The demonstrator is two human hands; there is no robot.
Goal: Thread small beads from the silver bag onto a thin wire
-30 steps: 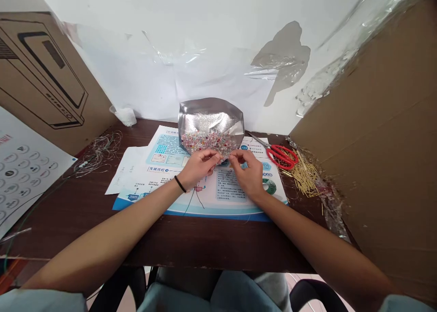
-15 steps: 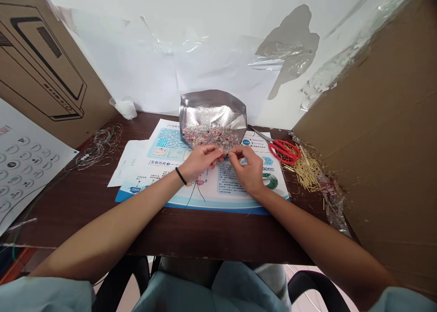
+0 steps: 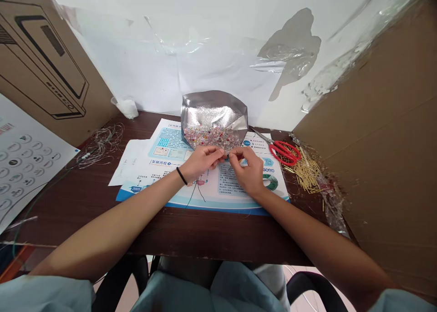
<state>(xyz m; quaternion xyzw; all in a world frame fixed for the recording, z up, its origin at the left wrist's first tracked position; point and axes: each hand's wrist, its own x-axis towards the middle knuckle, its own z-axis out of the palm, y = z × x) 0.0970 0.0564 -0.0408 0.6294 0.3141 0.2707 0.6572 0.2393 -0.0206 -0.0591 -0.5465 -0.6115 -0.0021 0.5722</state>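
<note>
dark tabletop, white wall behind beads

The left forearm and right forearm stretch forward and converge. The left hand and right hand come close together, just apart, each with thumb and index finger drawn into a pinch, the other fingers curled under.
</note>
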